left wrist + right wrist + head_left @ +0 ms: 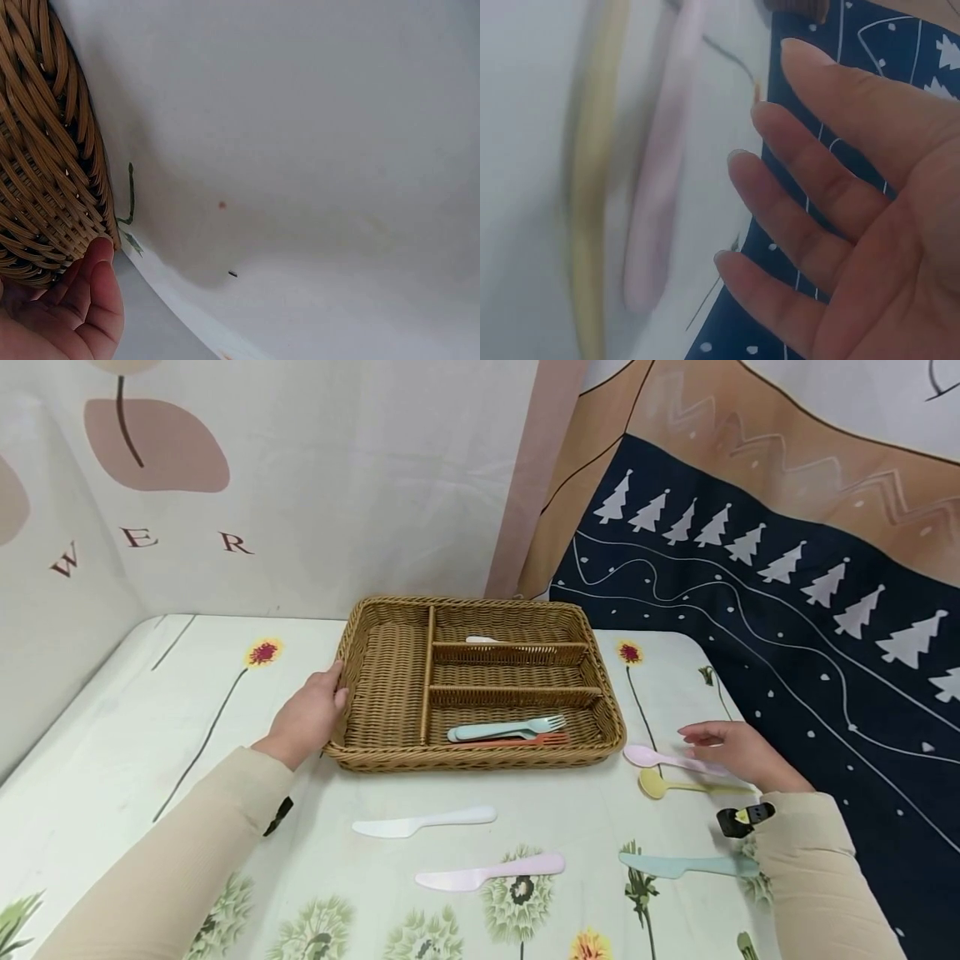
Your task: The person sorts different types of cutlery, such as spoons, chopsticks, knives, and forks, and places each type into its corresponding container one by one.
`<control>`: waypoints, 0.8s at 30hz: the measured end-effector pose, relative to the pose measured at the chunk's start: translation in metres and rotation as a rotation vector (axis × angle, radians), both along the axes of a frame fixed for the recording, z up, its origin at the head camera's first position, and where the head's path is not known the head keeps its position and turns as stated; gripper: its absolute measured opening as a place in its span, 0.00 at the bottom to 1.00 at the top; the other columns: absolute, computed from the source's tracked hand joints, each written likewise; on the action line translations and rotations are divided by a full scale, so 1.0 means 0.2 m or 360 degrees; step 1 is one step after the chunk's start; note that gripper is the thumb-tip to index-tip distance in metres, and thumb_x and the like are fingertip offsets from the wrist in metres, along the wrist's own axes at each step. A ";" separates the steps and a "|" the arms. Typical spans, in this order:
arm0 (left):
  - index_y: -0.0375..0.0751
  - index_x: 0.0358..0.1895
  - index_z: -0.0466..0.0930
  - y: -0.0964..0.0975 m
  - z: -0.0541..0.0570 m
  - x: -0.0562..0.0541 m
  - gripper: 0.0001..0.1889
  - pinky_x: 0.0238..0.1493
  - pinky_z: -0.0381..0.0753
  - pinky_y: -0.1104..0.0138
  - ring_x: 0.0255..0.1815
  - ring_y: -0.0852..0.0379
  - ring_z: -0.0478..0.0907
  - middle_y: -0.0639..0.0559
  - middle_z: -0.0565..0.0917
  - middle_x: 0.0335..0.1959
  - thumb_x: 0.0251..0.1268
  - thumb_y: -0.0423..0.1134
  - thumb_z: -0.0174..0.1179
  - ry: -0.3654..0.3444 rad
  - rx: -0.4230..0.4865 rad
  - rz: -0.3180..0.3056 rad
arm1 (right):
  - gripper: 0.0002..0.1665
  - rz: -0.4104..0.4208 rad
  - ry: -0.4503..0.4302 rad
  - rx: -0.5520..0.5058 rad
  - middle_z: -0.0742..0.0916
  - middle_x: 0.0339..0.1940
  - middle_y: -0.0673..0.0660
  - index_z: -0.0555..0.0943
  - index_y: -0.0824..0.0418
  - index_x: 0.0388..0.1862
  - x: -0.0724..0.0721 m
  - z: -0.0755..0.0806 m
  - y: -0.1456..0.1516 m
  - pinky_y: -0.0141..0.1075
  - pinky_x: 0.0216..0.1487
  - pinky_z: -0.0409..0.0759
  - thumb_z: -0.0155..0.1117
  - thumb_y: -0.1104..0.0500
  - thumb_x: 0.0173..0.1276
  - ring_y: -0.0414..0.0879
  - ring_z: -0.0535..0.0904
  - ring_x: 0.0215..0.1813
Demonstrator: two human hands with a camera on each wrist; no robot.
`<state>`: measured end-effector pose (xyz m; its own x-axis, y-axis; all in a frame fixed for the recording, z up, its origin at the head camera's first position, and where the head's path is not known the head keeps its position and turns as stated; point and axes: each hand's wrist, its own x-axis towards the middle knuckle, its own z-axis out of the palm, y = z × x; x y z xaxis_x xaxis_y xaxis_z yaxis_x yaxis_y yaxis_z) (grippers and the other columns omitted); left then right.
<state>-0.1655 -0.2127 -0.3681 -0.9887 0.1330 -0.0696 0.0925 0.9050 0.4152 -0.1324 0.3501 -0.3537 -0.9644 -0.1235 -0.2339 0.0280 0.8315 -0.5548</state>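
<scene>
My left hand (pixel 311 710) grips the left side of a brown wicker cutlery tray (pixel 480 758); in the left wrist view the curled fingers (pixel 101 300) meet the weave near its edge. Light blue forks (pixel 510 728) and an orange fork (pixel 551 739) lie in the tray's front right compartment. Part of a white piece (pixel 480 639) shows in the back right compartment, the rest hidden by a divider. Over the handle of a pink spoon (pixel 641 756) hovers my right hand (pixel 738 756), fingers spread and holding nothing. A yellow spoon (pixel 652 785) lies just in front of the pink one.
On the flowered tablecloth before the tray lie a white knife (pixel 420 821), a pink knife (pixel 487 871) and a light blue-green knife (pixel 675 865). A pale curtain (pixel 337 485) hangs behind the table, and a dark blue cloth with trees (pixel 750 610) borders its right side.
</scene>
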 end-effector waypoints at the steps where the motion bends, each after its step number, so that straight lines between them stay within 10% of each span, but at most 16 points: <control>1: 0.24 0.74 0.42 0.00 0.00 0.00 0.29 0.63 0.67 0.42 0.65 0.29 0.63 0.22 0.60 0.66 0.80 0.38 0.35 0.0003 0.0001 -0.0001 | 0.22 -0.0006 -0.0022 0.0013 0.81 0.57 0.70 0.78 0.70 0.58 0.00 0.00 0.01 0.46 0.52 0.77 0.63 0.60 0.68 0.62 0.77 0.56; 24: 0.25 0.75 0.41 0.00 0.00 0.00 0.29 0.62 0.67 0.41 0.65 0.28 0.63 0.22 0.60 0.66 0.80 0.38 0.35 -0.0001 0.0011 0.0002 | 0.16 0.0074 -0.0054 0.0043 0.86 0.42 0.64 0.84 0.71 0.46 0.00 -0.12 0.07 0.36 0.36 0.77 0.70 0.66 0.58 0.47 0.78 0.38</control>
<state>-0.1654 -0.2135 -0.3684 -0.9888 0.1325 -0.0692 0.0914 0.9022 0.4215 -0.1333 0.3648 -0.3783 -0.9491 -0.1613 -0.2704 0.0075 0.8469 -0.5317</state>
